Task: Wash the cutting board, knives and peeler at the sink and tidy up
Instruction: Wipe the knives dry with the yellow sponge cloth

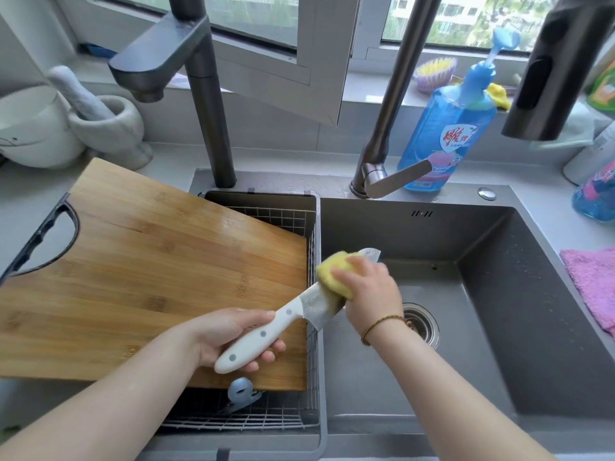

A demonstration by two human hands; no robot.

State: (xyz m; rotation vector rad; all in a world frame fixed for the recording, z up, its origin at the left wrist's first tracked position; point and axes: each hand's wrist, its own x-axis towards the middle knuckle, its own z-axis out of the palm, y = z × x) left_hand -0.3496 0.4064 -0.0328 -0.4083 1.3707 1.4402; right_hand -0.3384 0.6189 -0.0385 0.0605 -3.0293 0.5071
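Note:
My left hand (233,341) grips the white riveted handle of a knife (309,309) whose blade slants up to the right over the sink's left edge. My right hand (366,291) holds a yellow sponge (332,272) wrapped over the blade, covering its middle; only the blade's tip and heel show. A large wooden cutting board (149,271) with a black handle lies across the counter and the wire basket (286,417). A pale blue peeler (241,392) pokes out from under the board inside the basket.
The dark sink basin (499,311) with its drain (421,322) lies to the right. Two grey faucets (199,78) rise behind. A blue soap bottle (446,128) stands behind the sink, a pink cloth (592,284) lies at right, and a stone mortar (109,128) sits at back left.

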